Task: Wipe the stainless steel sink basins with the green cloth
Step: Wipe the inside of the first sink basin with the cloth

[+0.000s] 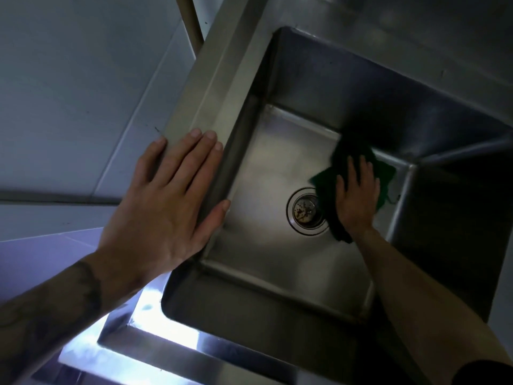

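Right hand (356, 195), fingers flat, presses the soft, limp green cloth (358, 154) spreading beyond its fingertips; best bunched centrally.

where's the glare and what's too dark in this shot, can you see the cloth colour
Head view: blown-out glare on the steel ledge at the near-left corner of the sink basin; its right-side walls sink into deep shadow; the green cloth under the right hand reads almost black, green only at its left edge; the drain is legible.

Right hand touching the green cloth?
Touching. Head view: right hand lies flat on the green cloth, fingers spread, holding it against the basin floor beside the drain.
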`<state>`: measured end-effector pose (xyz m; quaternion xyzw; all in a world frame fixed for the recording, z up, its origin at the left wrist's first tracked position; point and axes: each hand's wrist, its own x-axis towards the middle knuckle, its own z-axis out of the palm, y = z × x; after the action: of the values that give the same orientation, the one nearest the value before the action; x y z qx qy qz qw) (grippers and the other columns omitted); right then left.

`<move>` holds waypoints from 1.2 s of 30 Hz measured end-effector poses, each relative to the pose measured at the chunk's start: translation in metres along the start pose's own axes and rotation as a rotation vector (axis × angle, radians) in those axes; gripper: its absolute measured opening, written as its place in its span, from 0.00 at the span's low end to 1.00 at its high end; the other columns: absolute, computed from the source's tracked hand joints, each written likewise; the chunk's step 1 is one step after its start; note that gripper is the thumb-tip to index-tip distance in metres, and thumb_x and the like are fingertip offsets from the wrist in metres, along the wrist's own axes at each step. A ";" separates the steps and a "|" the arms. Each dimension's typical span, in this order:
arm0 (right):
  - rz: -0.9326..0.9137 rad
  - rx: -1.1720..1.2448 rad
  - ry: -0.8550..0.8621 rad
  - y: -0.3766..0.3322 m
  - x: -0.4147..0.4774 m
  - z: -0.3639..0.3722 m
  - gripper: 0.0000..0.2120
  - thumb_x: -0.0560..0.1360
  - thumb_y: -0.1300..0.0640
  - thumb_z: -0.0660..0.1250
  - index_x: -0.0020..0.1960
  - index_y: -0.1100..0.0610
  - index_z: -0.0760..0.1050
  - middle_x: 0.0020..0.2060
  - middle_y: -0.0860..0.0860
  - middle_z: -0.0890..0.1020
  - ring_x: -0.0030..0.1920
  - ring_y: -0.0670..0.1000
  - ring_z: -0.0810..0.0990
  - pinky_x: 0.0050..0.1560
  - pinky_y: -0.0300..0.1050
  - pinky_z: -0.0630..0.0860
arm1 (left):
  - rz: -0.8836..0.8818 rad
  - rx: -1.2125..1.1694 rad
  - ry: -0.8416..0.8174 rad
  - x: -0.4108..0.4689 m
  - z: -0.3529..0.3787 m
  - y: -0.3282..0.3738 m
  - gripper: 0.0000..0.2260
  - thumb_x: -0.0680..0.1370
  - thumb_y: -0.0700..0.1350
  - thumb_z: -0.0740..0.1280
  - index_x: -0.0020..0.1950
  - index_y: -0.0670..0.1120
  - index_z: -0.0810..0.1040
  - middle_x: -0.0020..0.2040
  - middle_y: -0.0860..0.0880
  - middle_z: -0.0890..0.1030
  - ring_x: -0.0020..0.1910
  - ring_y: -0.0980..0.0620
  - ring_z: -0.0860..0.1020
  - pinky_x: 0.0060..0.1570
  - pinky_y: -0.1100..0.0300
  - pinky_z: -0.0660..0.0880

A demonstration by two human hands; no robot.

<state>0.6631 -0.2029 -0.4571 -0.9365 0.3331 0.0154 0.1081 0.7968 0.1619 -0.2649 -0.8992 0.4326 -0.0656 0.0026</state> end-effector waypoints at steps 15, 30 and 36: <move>-0.031 0.025 -0.039 -0.020 0.012 0.002 0.27 0.86 0.46 0.51 0.83 0.55 0.62 0.82 0.60 0.62 0.83 0.61 0.59 0.81 0.61 0.55 | -0.009 -0.010 0.022 -0.001 0.007 -0.001 0.33 0.86 0.60 0.57 0.86 0.41 0.59 0.85 0.41 0.62 0.85 0.42 0.61 0.81 0.38 0.59; 0.201 0.110 -0.018 -0.126 0.023 0.024 0.31 0.87 0.42 0.51 0.85 0.57 0.54 0.84 0.61 0.55 0.84 0.62 0.52 0.83 0.62 0.46 | -0.007 -0.014 -0.009 -0.001 0.005 0.001 0.34 0.87 0.60 0.56 0.86 0.40 0.58 0.85 0.41 0.61 0.85 0.42 0.60 0.81 0.38 0.59; -0.203 0.131 -0.043 -0.075 0.018 0.012 0.30 0.86 0.42 0.58 0.84 0.54 0.59 0.83 0.59 0.58 0.83 0.60 0.55 0.82 0.60 0.49 | -0.007 -0.068 0.001 -0.001 0.004 -0.003 0.31 0.87 0.58 0.57 0.85 0.41 0.60 0.85 0.42 0.62 0.85 0.43 0.61 0.80 0.38 0.60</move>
<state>0.7244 -0.1548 -0.4564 -0.9559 0.2345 0.0025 0.1770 0.7988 0.1647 -0.2689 -0.9002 0.4315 -0.0514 -0.0283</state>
